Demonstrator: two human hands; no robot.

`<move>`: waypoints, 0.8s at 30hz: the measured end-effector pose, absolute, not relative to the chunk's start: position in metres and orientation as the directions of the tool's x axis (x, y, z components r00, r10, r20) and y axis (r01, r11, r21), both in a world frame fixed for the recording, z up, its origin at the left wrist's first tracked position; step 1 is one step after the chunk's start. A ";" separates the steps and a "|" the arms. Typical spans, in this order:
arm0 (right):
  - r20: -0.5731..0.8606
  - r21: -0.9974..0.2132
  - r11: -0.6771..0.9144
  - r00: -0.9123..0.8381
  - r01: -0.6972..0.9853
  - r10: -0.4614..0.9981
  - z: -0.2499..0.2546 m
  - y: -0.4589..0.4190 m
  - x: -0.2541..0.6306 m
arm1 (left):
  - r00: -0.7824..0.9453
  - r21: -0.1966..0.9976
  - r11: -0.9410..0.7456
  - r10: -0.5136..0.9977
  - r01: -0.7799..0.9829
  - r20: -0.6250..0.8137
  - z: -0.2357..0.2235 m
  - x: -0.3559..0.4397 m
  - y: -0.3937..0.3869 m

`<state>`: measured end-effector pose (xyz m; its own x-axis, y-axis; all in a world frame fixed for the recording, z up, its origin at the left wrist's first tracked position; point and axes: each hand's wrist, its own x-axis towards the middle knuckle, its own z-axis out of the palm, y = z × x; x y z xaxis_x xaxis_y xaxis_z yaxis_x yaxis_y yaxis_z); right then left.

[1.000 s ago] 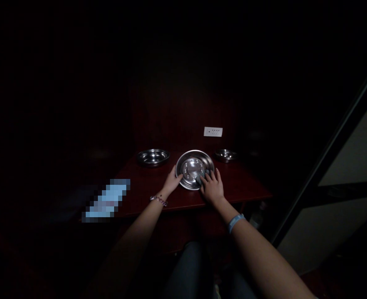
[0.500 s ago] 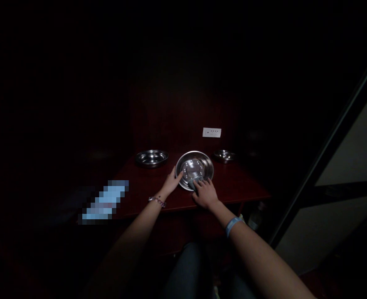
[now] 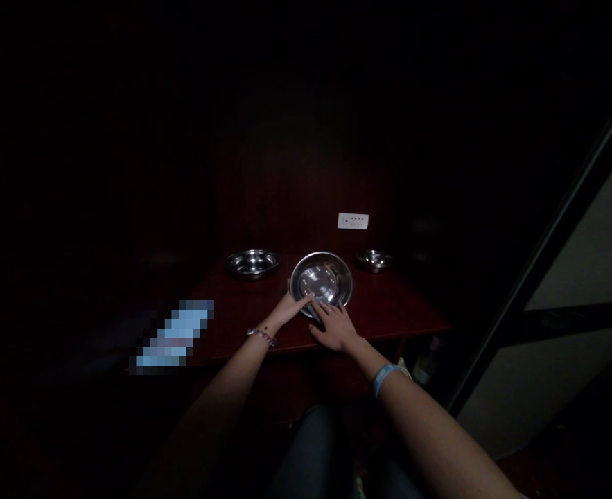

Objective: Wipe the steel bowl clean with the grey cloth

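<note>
A shiny steel bowl [image 3: 318, 277] is tilted up near the table's front edge, its inside turned toward me. My left hand [image 3: 287, 309] grips the bowl's lower left rim, thumb inside and fingers behind. My right hand [image 3: 338, 327] is at the lower rim with a dark grey cloth [image 3: 315, 314] under its fingers. Most of the cloth is hidden by the hand, and the fingers press it toward the bowl's lower edge.
A wide steel dish [image 3: 252, 264] stands at the back left of the dark red table [image 3: 389, 308], a smaller steel dish [image 3: 374, 260] at the back right. A white socket plate [image 3: 353, 221] is on the wall. A bottle [image 3: 426, 364] stands below, to the right.
My right hand has shifted slightly left and down with the cloth, from inside the bowl to its lower rim. The bowl has turned and moved slightly left; my left thumb now reaches further over its rim.
</note>
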<state>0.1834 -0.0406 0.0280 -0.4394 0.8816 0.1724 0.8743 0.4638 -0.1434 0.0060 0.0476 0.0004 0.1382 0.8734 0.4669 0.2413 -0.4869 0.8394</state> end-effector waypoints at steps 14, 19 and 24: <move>0.280 -0.025 0.442 -0.418 0.897 0.864 0.026 -0.040 0.183 | 0.056 0.858 -0.465 0.884 0.219 0.465 0.001 0.004 0.050; 0.286 -0.001 0.404 -0.387 0.915 0.876 0.029 -0.039 0.189 | 0.031 0.883 -0.435 0.899 0.177 0.437 0.001 0.004 0.052; 0.299 0.032 0.384 -0.375 0.923 0.877 0.032 -0.034 0.199 | 0.034 0.861 -0.484 0.874 0.158 0.485 0.003 0.002 0.054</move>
